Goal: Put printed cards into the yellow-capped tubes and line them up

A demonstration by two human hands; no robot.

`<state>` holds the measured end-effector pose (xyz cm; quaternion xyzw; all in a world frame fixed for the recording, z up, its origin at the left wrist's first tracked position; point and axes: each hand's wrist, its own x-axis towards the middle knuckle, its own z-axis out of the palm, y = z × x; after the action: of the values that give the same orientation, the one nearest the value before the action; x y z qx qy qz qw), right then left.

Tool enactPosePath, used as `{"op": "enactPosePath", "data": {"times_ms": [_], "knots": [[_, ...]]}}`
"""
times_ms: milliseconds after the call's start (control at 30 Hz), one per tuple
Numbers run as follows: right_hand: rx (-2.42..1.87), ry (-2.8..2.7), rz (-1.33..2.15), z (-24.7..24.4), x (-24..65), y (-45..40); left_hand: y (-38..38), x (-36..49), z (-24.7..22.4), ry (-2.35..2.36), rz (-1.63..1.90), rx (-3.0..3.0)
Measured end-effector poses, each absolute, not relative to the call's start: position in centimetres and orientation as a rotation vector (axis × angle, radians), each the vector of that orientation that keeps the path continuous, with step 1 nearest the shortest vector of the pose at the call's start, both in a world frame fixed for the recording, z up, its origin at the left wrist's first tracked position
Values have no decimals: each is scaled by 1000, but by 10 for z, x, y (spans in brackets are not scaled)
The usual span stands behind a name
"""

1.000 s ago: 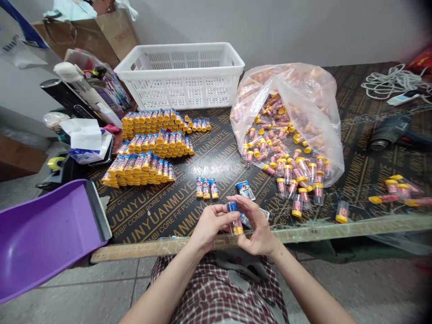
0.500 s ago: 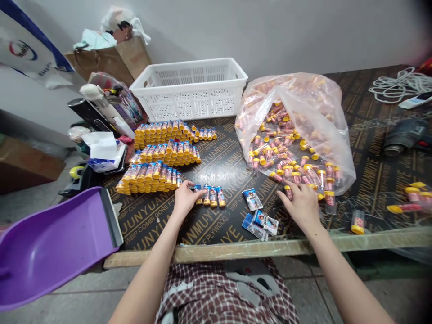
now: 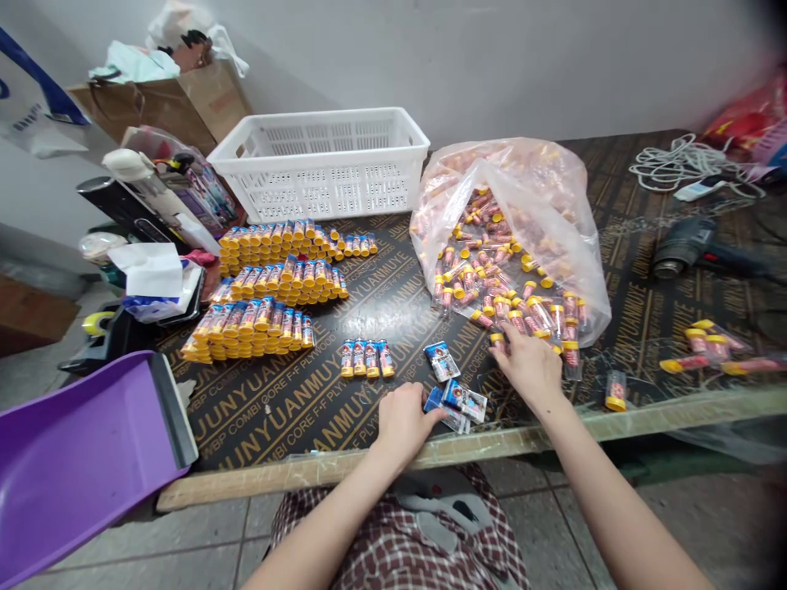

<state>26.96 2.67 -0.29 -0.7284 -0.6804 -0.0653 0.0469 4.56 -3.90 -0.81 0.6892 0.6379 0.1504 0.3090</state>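
My left hand (image 3: 406, 416) is at the near edge of a small pile of flat blue printed plastic sleeves (image 3: 466, 400). Its thumb and fingers are apart beside the pile, the thumb touching the lowest sleeve. One more sleeve (image 3: 441, 361) lies just behind. With thumb and fingertips, my right hand (image 3: 529, 366) grips a small clear tube (image 3: 497, 338) with a yellow cap and red contents, partly hidden by the fingers. Several blue-sleeved tubes (image 3: 366, 359) stand in a short row to the left. Stacked rows of sleeved tubes (image 3: 252, 328) lie farther left.
A large clear bag (image 3: 541, 188) spills unsleeved tubes behind my right hand. A white basket (image 3: 325, 184) stands at the back. At right are a heat gun (image 3: 682, 246), white cable (image 3: 682, 164), loose tubes (image 3: 707, 344) and one upright tube (image 3: 616, 391). A purple dustpan (image 3: 92, 459) is at left.
My left hand has left the short row of sleeved tubes and moved right and nearer, to the sleeve pile. My right hand stays at the same tube. The view has turned slightly right.
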Motion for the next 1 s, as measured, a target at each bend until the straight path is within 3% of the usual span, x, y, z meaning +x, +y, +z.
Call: {"op": "enactPosePath", "data": {"times_ms": [467, 633, 1000], "knots": [[-1662, -1614, 647, 7, 260, -7, -35, 44, -13, 1676, 461, 1853], [-1558, -1451, 738, 7, 245, -22, -39, 43, -13, 1651, 660, 1863], [-1273, -1353, 795, 32, 201, -51, -26, 21, 8, 1221, 1160, 598]]}}
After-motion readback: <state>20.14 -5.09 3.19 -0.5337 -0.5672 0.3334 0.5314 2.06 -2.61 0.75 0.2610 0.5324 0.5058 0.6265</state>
